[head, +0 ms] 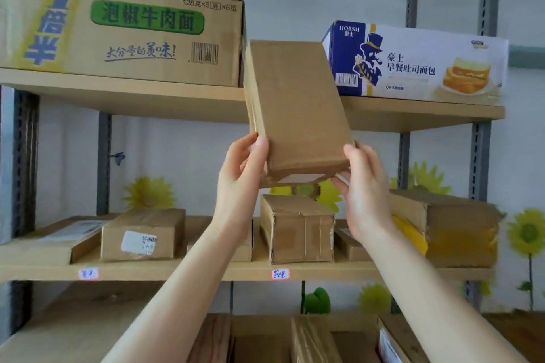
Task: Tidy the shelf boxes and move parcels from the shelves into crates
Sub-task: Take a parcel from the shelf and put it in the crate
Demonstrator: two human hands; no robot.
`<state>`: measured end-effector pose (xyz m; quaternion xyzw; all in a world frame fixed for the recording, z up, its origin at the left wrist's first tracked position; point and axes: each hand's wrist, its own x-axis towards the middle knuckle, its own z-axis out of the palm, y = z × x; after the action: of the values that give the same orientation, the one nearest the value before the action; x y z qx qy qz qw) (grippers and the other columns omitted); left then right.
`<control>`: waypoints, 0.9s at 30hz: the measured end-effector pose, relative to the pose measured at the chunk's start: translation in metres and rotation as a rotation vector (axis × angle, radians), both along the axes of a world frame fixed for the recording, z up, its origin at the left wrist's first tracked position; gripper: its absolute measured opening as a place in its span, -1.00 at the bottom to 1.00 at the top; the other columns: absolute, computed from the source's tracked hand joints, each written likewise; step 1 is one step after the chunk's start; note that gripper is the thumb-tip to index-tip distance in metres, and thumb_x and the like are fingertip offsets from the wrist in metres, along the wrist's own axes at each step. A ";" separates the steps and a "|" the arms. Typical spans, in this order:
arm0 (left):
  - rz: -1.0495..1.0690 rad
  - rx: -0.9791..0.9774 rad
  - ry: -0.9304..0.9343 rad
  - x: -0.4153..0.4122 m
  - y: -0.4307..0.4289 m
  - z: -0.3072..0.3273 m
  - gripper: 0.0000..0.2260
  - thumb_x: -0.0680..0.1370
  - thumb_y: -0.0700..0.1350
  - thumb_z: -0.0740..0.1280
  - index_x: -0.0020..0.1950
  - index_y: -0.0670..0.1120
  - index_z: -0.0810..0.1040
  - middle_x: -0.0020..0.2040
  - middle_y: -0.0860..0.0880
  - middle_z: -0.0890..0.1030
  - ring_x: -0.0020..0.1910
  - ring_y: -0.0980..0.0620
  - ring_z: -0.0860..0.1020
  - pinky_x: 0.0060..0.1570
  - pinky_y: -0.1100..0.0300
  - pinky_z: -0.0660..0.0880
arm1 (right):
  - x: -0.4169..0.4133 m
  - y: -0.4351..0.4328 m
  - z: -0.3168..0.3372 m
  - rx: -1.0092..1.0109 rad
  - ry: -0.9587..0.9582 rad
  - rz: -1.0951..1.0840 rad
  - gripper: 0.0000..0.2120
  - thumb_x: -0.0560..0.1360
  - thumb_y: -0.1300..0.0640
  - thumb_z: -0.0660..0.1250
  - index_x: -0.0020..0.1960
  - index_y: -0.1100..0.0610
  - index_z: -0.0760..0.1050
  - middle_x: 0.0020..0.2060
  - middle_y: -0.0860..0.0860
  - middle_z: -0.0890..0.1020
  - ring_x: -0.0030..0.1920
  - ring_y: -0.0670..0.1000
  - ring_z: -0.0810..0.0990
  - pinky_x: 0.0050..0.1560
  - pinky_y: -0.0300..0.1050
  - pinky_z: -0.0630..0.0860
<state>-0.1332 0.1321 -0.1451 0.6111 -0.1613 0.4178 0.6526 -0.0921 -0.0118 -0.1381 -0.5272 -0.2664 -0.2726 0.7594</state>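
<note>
While you hold the plain brown parcel (298,109) up in front of the shelving, both of your hands grip its lower end. Your left hand (239,174) clasps the lower left corner with the thumb laid on the front face. Your right hand (365,188) clasps the lower right corner, fingers curled round the edge. The parcel stands on end with its top leaning a little to your left. Its upper end sits in the gap between the noodle carton (124,32) and the blue-and-white bread box (418,65), and it covers part of the front edge of the top shelf (147,97). You cannot tell whether it touches that shelf. Below your hands, the middle shelf (206,271) carries a taped box (298,230) directly under the parcel, a labelled box (141,236) to the left and a yellow-taped box (451,230) to the right
</note>
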 end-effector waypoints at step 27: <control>-0.235 -0.075 0.339 -0.013 0.024 -0.065 -0.20 0.24 0.10 0.54 0.38 -0.08 0.28 0.05 0.04 0.63 -0.13 0.14 0.67 -0.32 0.29 0.55 | 0.003 -0.014 -0.074 -0.018 0.300 0.451 -0.57 0.48 0.10 0.29 0.35 0.03 0.37 0.17 0.01 0.58 0.06 -0.04 0.64 -0.16 -0.19 0.61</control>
<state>-0.1459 0.1561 -0.2103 0.6251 -0.1036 0.2358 0.7369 -0.0892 -0.0261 -0.2123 -0.4957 -0.2642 -0.0130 0.8272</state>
